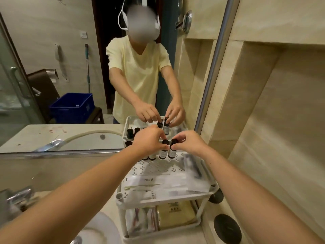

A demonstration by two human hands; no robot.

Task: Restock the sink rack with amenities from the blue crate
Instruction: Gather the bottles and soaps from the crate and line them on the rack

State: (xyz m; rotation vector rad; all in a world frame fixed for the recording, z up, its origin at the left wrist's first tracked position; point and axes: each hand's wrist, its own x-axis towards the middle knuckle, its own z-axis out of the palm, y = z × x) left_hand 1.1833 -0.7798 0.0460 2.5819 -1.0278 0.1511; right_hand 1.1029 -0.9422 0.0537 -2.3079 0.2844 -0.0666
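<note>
A white two-tier rack [175, 199] stands on the counter against the mirror. At the back of its top shelf stands a row of small black-capped bottles. My left hand [149, 140] pinches the cap of one bottle [163, 153]. My right hand [190, 141] pinches the cap of the bottle next to it [172, 152]. Both bottles are upright and touch or nearly touch the shelf. Flat white sachets [158, 180] lie at the front of the top shelf. The blue crate [73, 107] shows only as a reflection in the mirror, behind me on a seat.
Packets and a gold-coloured pack [175, 217] fill the lower shelf. The sink basin [98, 231] and a chrome tap [19, 194] lie at lower left. Two black round caps [227, 228] sit on the counter to the right. A tiled wall recess is close on the right.
</note>
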